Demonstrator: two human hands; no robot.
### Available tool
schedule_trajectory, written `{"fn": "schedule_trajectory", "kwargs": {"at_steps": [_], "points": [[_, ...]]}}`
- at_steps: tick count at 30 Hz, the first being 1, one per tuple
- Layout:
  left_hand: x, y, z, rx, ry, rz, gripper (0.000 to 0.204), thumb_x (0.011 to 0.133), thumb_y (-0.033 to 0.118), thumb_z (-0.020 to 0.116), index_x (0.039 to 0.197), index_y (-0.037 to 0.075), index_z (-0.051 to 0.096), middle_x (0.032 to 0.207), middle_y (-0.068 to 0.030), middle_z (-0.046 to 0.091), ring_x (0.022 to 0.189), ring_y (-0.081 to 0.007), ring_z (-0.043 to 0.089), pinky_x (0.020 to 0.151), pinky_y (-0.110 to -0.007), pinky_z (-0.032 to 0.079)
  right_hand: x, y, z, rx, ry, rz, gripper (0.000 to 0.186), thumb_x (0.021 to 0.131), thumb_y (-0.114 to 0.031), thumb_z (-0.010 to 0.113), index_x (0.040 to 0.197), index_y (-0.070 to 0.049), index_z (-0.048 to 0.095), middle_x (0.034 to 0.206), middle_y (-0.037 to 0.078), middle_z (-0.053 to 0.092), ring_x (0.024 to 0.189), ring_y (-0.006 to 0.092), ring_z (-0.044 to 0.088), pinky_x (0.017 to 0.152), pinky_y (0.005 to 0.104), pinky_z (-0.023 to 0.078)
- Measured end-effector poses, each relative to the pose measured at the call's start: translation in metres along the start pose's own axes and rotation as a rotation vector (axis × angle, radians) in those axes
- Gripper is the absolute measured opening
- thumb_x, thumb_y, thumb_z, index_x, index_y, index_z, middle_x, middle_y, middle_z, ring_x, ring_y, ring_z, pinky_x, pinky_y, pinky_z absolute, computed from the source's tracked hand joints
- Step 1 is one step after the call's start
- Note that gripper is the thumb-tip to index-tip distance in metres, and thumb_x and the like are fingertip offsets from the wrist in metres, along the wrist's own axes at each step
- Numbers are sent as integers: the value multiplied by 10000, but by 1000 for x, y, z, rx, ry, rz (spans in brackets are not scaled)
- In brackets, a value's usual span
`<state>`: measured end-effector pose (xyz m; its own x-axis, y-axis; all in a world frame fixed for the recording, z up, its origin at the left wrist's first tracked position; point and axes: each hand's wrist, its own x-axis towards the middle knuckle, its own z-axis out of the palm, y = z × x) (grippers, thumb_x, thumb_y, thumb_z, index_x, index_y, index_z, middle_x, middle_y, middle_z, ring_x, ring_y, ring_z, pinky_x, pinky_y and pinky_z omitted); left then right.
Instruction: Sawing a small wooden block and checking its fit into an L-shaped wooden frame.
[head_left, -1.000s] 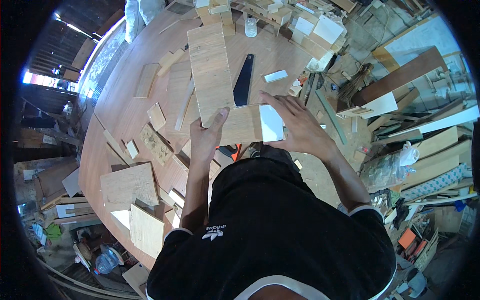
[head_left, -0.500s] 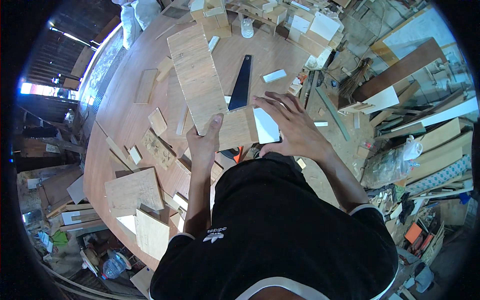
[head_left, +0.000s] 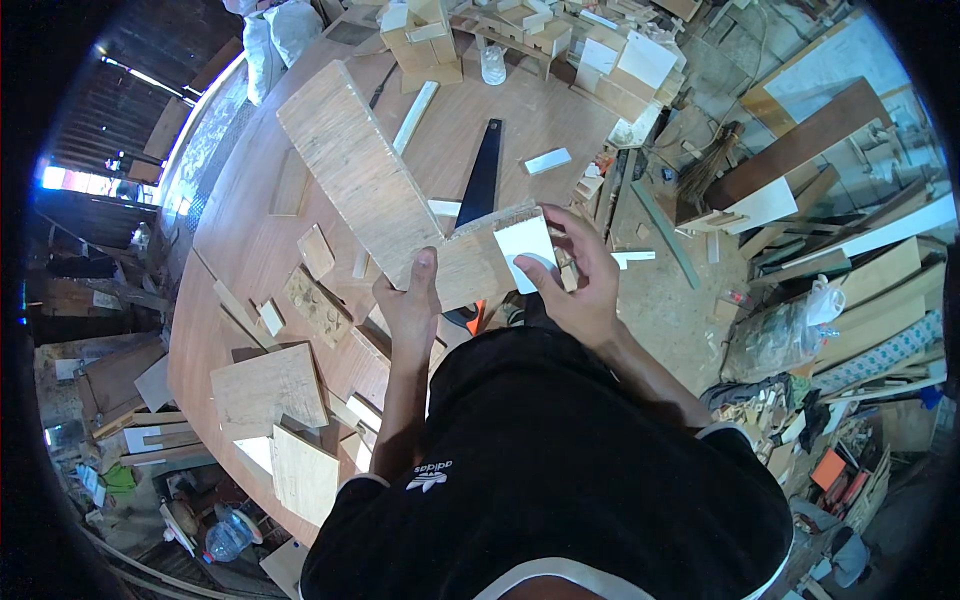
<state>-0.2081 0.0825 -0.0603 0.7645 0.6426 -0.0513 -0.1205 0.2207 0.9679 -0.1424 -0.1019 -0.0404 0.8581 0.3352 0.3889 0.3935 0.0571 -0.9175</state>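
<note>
My left hand grips an L-shaped plywood piece at its inner corner, thumb lying on top. The long arm of the L points up and left over the table. At its short right end is a white-faced wood piece. My right hand is closed on that end, with the thumb pressed on the white face and the fingers curled round the far edge. Beneath the plywood lies a handsaw; its dark blade shows beyond the L, and its orange and black handle peeks out on the near side.
Offcuts and boards are scattered over the left of the wooden table. Small wooden assemblies and a clear glass stand at the far side. White strips lie near the saw. Leaning boards and scrap crowd the floor at right.
The plywood L has tilted further left. My right hand has gone from spread fingers beside the white end to gripping it, thumb on its face. More of a white strip behind the L now shows.
</note>
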Motion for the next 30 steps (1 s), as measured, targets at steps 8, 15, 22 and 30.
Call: {"fn": "schedule_trajectory", "kwargs": {"at_steps": [8,15,22,30], "points": [[-4,-8,-9,-140,10,6,471,797,264,750,1080,-69,574,1031,-104,613,900,-156,591,829,-290,461,-4,-17,6,-112,117,-142,524,736,-13,745,1219,41,547,1191,220,567,1086,264,582,890,326,484],[-8,-7,-6,-109,24,-5,489,792,257,755,1090,-78,562,1039,-121,611,923,-173,596,831,-298,472,-6,-18,7,-121,135,-120,521,744,-23,728,1228,43,545,1169,205,560,1043,260,583,868,325,474],[-12,-6,-4,-95,29,-25,424,826,208,719,1094,-80,561,1040,-119,613,928,-172,592,842,-300,466,-8,-10,2,-291,114,-234,497,780,-77,701,1239,35,544,1183,196,541,1046,263,569,869,326,468],[-15,-7,-5,-84,-26,-109,576,864,222,669,1254,-66,357,1189,-152,492,1083,-221,521,958,-351,431,-6,-10,1,-252,130,-222,478,783,-74,700,1224,40,553,1162,200,554,1021,273,582,853,323,476]]}}
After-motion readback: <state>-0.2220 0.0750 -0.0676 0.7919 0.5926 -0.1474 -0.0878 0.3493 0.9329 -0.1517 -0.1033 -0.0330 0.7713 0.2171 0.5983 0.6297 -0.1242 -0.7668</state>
